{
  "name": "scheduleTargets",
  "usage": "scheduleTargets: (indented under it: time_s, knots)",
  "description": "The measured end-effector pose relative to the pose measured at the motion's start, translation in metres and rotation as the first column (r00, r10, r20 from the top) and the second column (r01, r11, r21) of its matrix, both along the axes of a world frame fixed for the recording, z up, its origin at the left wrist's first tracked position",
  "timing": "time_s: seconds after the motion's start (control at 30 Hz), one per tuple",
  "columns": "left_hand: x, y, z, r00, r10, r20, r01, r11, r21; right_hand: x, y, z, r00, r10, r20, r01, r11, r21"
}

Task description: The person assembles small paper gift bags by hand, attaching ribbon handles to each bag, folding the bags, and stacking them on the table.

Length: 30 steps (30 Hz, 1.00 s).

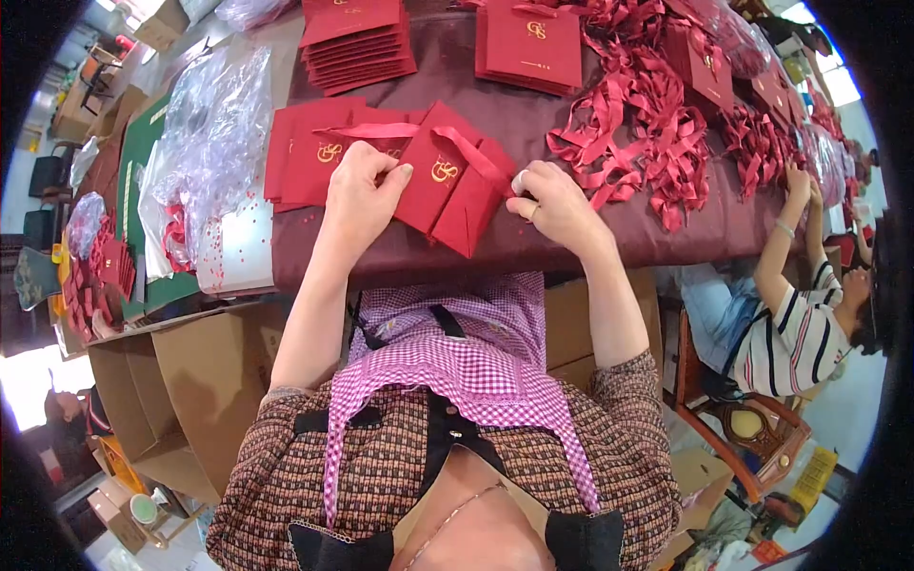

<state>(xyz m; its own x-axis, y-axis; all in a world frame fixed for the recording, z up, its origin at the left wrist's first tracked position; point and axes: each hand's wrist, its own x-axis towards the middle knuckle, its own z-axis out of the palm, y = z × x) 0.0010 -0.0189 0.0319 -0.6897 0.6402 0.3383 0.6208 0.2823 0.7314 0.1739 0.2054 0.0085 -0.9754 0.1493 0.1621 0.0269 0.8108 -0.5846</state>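
Observation:
A small red paper gift bag (447,171) with a gold emblem lies tilted on the table's near edge, between my two hands. A red ribbon (471,155) runs across its upper part toward the right. My right hand (560,207) is closed on that ribbon's end beside the bag. At the bag's left edge, my left hand (362,190) is pinched closed, thumb against forefinger; its fingertips seem to grip the edge. Behind my left hand, more flat red bags (300,157) overlap, with another ribbon strip (367,129) lying across them.
Stacked red bags (352,43) and a second pile (528,48) stand farther back. Loose red ribbons (638,143) heap up at the right. Clear plastic (214,124) lies left. An open cardboard box (181,390) is below the table. A co-worker (795,324) sits at the right.

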Motion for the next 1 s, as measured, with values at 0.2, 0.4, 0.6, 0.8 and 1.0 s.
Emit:
scheduleTargets:
  time_s: [0.2, 0.4, 0.6, 0.8, 1.0]
  knots:
    - [-0.002, 0.002, 0.001, 0.998, 0.055, 0.036, -0.055, 0.998, 0.007, 0.016, 0.009, 0.024, 0.948, -0.313, -0.063, 0.246, 0.842, -0.479]
    - [-0.004, 0.005, -0.008, 0.995, 0.066, -0.073, -0.063, 0.997, 0.034, 0.033, 0.008, 0.055, 0.927, -0.041, -0.373, -0.322, 0.427, -0.845]
    - [-0.008, 0.003, -0.007, 0.995, 0.068, 0.075, -0.07, 0.997, 0.017, 0.034, 0.002, 0.065, 0.891, -0.078, -0.448, -0.426, 0.199, -0.882]
    - [-0.016, -0.006, -0.002, 0.966, -0.064, 0.249, 0.063, 0.998, 0.013, 0.01, -0.027, 0.057, 0.954, -0.224, -0.2, 0.061, 0.795, -0.604]
    - [-0.015, -0.008, 0.006, 0.948, -0.137, 0.287, 0.14, 0.99, 0.011, -0.017, -0.046, 0.043, 0.867, -0.118, -0.485, 0.149, 0.989, 0.024]
